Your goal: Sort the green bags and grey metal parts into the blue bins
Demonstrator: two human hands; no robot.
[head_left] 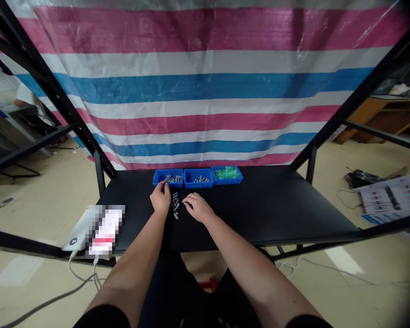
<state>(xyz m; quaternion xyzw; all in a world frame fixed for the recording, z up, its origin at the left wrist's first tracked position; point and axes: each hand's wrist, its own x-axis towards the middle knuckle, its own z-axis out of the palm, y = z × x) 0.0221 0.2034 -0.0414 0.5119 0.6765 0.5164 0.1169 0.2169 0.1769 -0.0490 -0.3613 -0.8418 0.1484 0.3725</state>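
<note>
My left hand (161,198) is at the front edge of the left blue bin (159,172), which holds several small grey metal cylinders (175,179). Its thumb and fingers are pinched together; whatever lies between them is too small to name. A loose pile of similar grey metal pieces (176,206) lies on the black table between my hands. To the right of that pile, my right hand (198,207) is held low over the tabletop. Its fingertips are also closed together, and I cannot make out what is in them.
A middle blue bin (198,185) holds small metal parts, and a right blue bin (229,181) holds green pieces. The black table (259,214) has a phone (105,231) and a white device (82,230) with cables at its left edge. Striped sheeting (205,86) hangs behind.
</note>
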